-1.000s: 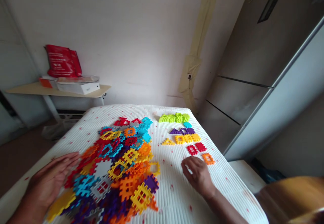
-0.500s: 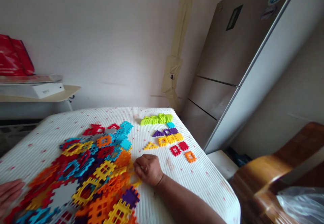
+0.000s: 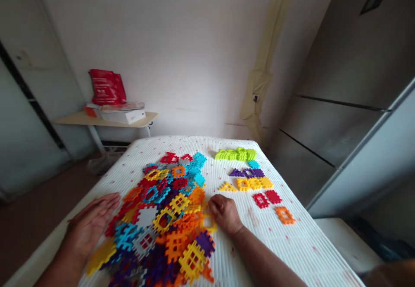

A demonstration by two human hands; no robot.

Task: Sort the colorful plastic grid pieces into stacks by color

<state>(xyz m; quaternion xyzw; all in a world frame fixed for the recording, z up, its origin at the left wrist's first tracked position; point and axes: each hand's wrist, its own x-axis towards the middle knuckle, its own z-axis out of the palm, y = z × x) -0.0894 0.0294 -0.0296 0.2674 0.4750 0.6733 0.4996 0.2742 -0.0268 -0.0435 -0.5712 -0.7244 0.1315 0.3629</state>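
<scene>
A heap of colourful interlocking plastic tiles (image 3: 147, 215) covers the middle of the table. My left hand (image 3: 94, 220) rests along the heap's left edge, fingers stretched out and together, holding nothing. At the right edge, my right hand (image 3: 225, 213) is closed, its fingers curled against the tiles beside a yellow frame-shaped tile (image 3: 208, 223); what they hold, if anything, is hidden. Sorted by colour farther right are green tiles (image 3: 236, 154), purple tiles (image 3: 248, 173), yellow tiles (image 3: 255, 183), red tiles (image 3: 267, 198) and an orange window tile (image 3: 285, 215). A yellow triangle (image 3: 228, 186) lies apart.
The tiles lie on a table with a white, red-dotted ribbed cover (image 3: 259, 243). Behind, a side table (image 3: 123, 122) carries a red bag (image 3: 107, 87) and a white box (image 3: 125, 115). A grey fridge (image 3: 337, 118) stands to the right.
The view has swung left, bringing my whole left hand and the side table into sight. My right hand stays closed at the heap's right edge; the sorted tiles look the same.
</scene>
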